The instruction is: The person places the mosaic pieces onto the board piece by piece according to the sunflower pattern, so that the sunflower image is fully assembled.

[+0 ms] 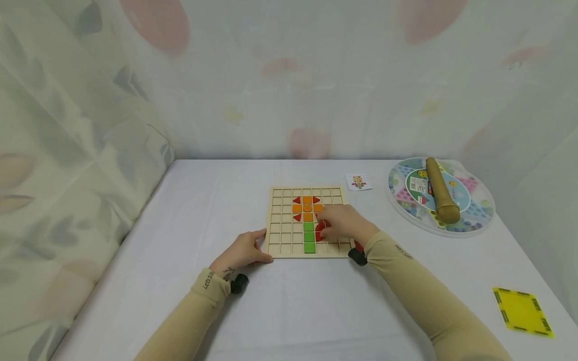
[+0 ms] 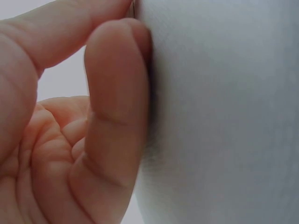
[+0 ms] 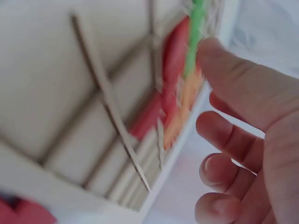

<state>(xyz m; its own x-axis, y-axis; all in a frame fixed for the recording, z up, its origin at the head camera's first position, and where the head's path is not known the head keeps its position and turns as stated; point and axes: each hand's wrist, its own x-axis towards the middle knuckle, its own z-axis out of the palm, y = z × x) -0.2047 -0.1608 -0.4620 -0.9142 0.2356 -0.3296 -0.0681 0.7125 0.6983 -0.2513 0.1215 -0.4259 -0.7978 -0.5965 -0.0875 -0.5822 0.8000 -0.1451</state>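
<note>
A wooden grid board lies flat near the middle of the table, and both hands are at it. The left hand rests at the board's near left corner, fingers fairly straight and laid against the edge, holding nothing; the left wrist view shows only those fingers beside the pale table cover. The right hand lies over the right side of the board, fingertips down on a red piece that sits just right of the green column. Its fingers look only gently bent in the blurred right wrist view, and I cannot tell whether they pinch the piece or merely press it. Above the green column sit orange squares with small red triangles at their corners. Far right of the board lies a small pattern card; further right a round tray carries a brown cylinder. A yellow square lies at the near right.
</note>
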